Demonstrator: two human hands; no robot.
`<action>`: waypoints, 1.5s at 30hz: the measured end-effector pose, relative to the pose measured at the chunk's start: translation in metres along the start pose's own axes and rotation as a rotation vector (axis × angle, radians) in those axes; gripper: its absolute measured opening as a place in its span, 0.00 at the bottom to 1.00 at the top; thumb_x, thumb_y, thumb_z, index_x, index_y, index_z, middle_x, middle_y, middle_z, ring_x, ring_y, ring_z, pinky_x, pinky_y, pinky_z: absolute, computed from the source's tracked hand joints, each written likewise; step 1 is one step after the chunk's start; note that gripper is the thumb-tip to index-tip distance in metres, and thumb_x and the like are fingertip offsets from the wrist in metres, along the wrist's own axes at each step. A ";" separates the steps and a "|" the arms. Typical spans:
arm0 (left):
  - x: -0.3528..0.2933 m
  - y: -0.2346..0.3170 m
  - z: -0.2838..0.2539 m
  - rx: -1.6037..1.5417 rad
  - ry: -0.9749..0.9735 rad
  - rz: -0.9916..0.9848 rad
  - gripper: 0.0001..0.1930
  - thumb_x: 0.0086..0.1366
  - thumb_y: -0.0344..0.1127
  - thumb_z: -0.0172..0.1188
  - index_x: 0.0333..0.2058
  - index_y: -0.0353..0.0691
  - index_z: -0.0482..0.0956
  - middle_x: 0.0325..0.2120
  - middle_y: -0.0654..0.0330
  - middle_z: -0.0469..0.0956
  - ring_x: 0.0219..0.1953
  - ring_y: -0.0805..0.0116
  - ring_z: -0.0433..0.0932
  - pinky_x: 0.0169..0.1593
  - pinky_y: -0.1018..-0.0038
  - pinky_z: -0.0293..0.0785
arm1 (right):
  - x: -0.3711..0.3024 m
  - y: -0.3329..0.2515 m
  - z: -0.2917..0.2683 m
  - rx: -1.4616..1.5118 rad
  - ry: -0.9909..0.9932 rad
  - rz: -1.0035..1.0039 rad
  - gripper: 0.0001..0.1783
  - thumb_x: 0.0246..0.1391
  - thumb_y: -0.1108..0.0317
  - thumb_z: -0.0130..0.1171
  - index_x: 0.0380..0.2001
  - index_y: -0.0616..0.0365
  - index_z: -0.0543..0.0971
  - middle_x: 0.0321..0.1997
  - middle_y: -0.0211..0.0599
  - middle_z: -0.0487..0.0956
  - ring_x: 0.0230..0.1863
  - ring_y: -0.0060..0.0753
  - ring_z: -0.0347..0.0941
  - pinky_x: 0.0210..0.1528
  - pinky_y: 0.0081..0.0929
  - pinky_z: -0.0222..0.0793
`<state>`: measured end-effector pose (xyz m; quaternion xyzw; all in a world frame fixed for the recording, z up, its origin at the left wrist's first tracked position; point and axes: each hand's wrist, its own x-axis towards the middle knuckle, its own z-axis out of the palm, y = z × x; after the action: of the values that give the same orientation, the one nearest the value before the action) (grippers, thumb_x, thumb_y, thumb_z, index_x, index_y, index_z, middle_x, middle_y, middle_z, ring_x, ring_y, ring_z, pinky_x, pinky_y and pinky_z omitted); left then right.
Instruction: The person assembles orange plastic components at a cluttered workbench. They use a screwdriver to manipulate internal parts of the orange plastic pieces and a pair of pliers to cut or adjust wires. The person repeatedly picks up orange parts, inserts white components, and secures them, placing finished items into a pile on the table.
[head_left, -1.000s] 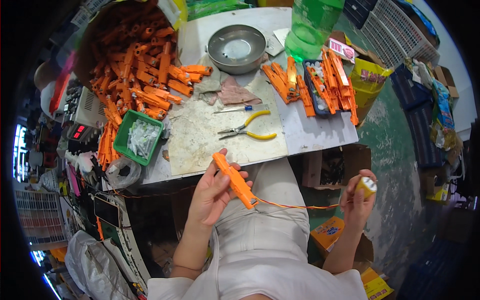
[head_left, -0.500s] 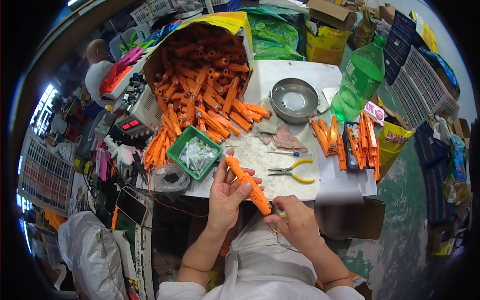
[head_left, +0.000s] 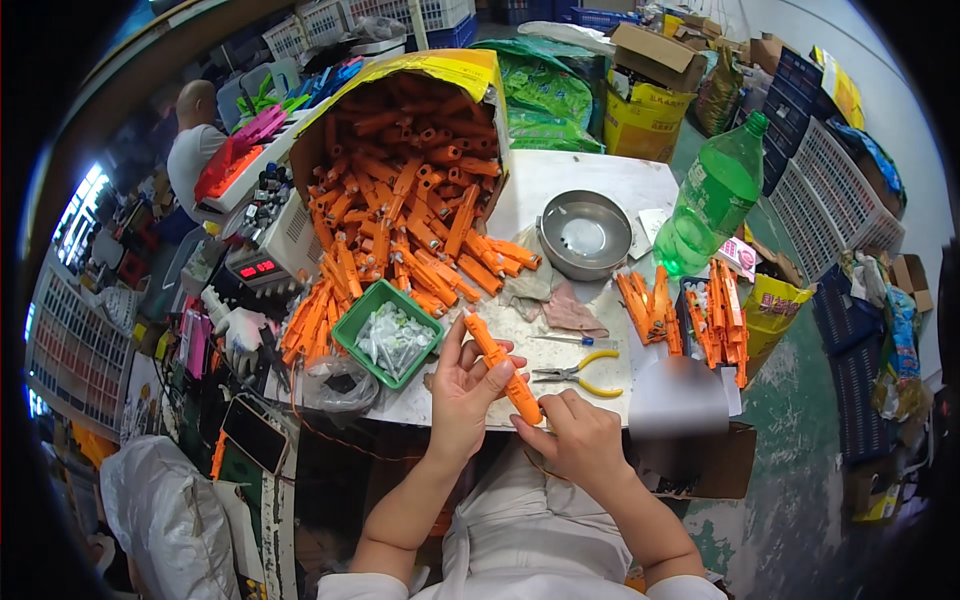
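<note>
A long orange plastic housing (head_left: 503,372) is in my left hand (head_left: 462,402), tilted, with its upper end pointing away toward the green tray. My left thumb presses along its side and the fingers wrap underneath. My right hand (head_left: 582,438) is closed at the housing's lower end, thumb and fingertips close together; what they pinch is hidden. A thin wire shows below the right hand. Just beyond the left hand stands the green tray (head_left: 346,332) of small whitish plastic parts. Pliers with yellow handles (head_left: 598,388) lie on the table past my right hand.
Many orange housings (head_left: 395,215) spill from a large yellow bag at the back left. A metal bowl (head_left: 584,238), a green bottle (head_left: 708,196) and a cloth (head_left: 572,310) stand or lie beyond. More housings (head_left: 715,318) fill a container at right. A blurred grey-white shape (head_left: 680,400) overlaps the table's front edge.
Both hands and the housing sit a little higher and farther right in view. My right fingers have shifted at the housing's lower end, and the pale round piece seen there earlier is now hidden.
</note>
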<state>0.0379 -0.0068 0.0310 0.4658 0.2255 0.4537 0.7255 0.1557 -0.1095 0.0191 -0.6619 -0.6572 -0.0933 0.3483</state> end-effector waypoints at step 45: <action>0.006 -0.074 -0.025 0.670 0.055 0.286 0.10 0.65 0.27 0.50 0.42 0.32 0.77 0.38 0.55 0.75 0.42 0.66 0.76 0.46 0.75 0.71 | 0.021 0.125 0.038 -0.327 0.045 0.424 0.21 0.48 0.50 0.61 0.16 0.56 0.75 0.13 0.39 0.75 0.15 0.41 0.74 0.18 0.36 0.67</action>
<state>0.0556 -0.0015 -0.0450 0.6921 0.3137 0.4640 0.4554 0.2626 -0.0569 -0.0394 -0.8301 -0.4722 -0.1377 0.2628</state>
